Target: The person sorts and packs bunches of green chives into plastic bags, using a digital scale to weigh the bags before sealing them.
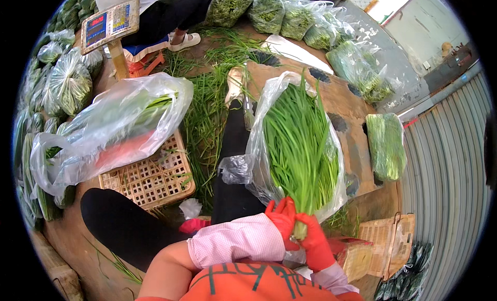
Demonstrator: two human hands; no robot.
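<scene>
A large bunch of long green leaves, which look like garlic chives (301,161), lies with its leaf tips pointing away from me. Gathered at its pale stem end, it is held between my two red-gloved hands. My left hand (281,219) cups the stems from the left, its fingers against them. From the right, my right hand (315,242) grips the stem butts. Under the bunch an opened clear plastic bag (256,184) spreads out, with more of the same greens (328,180) inside it on the right.
To the left, a filled plastic bag (128,110) lies over a plastic crate (151,184) beside a digital scale display (110,25). Loose leaves (202,126) litter the floor. Filled bags (266,10) line the back, near a seated person (163,21). A wrapped bundle (385,145) lies right.
</scene>
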